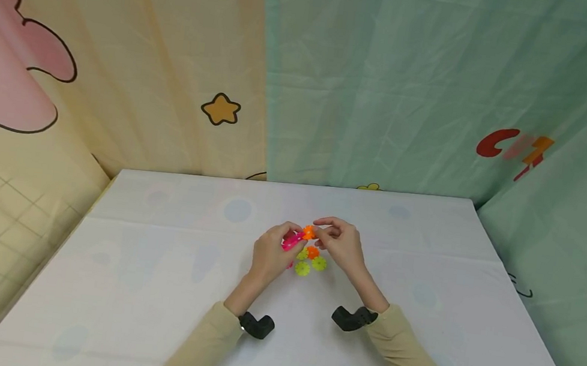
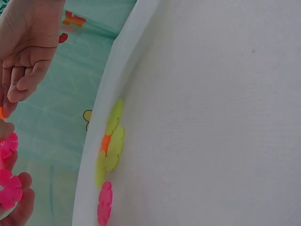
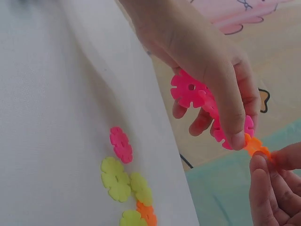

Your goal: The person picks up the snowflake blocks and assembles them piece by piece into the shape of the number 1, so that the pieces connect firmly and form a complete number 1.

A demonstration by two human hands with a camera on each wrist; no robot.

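My left hand (image 1: 270,254) grips a short chain of pink flower-shaped interlocking discs (image 3: 189,89), its thumb lying along the pink disc at the chain's end. At that end, an orange flower disc (image 3: 255,145) meets the pink one at a slot. My right hand (image 1: 343,248) pinches this orange disc between thumb and fingertips. Both hands are raised over the white table. Below them lie loose discs: several yellow-green ones (image 1: 302,268), an orange one (image 1: 312,253) and a pink one (image 3: 121,144). In the left wrist view the held orange disc is mostly hidden by fingers.
A white cloth with pale spots covers the table (image 1: 151,287). Behind its far edge hangs a curtain (image 1: 390,97), beige on one side and green on the other. Each wrist carries a black camera mount (image 1: 354,319).
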